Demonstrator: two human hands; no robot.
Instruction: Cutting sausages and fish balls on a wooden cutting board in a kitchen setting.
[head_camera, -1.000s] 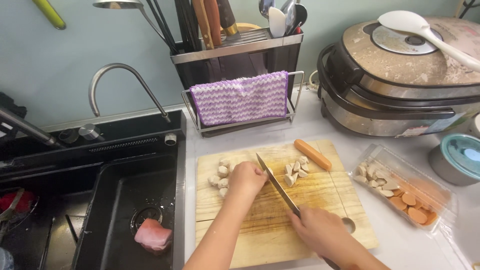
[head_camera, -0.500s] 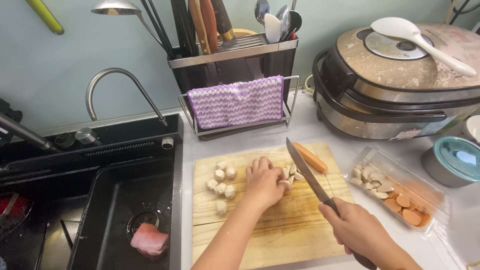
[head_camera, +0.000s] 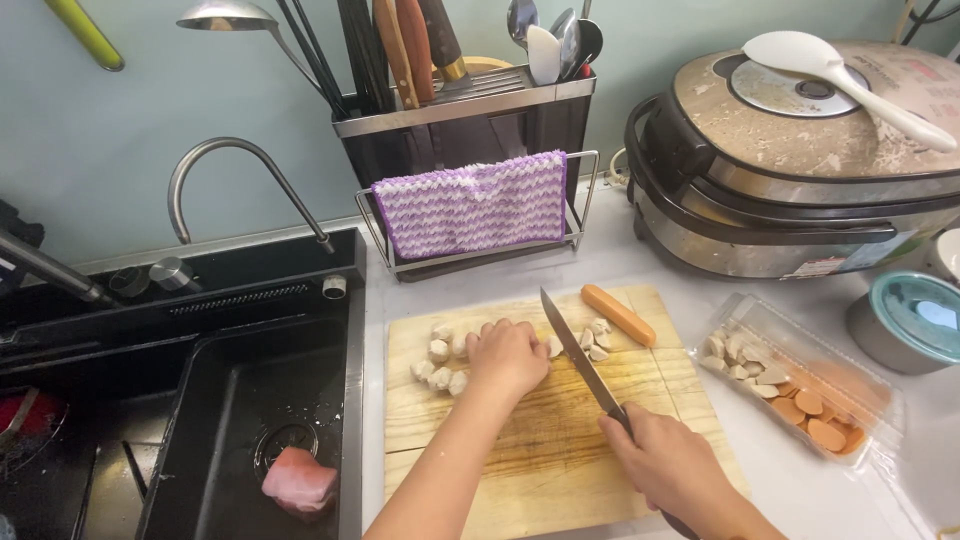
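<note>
Nearest to me, my right hand (head_camera: 672, 462) was closed around the handle of a kitchen knife (head_camera: 583, 366), blade angled up and left across the wooden cutting board (head_camera: 520, 470), tip near the white pieces. My left hand (head_camera: 507, 355) lay knuckles up on the board, fingers curled down over something beside the blade; what it pressed was hidden, so I could not tell whether it gripped anything. Left of that hand sat a cluster of cut white chunks (head_camera: 436, 362) on the board, a few more chunks (head_camera: 594, 338) just right of the blade. A whole orange sausage (head_camera: 618, 314) lay at the board's far right corner, apart from the knife. Right of the board, a clear plastic tray (head_camera: 860, 395) held white slices and orange rounds. Left of the board, the black sink (head_camera: 230, 400) had a pink lump (head_camera: 299, 482) near the drain. Further right, a teal-lidded container (head_camera: 915, 315) stood on the counter. Behind the board, a purple-and-white cloth (head_camera: 470, 205) hung on a wire rack, with a utensil holder (head_camera: 470, 110) of knives and spoons above it. A curved faucet (head_camera: 235, 175) rose behind the sink. Far right, a rice cooker (head_camera: 800, 170) carried a white rice paddle (head_camera: 835, 70) on its lid.
</note>
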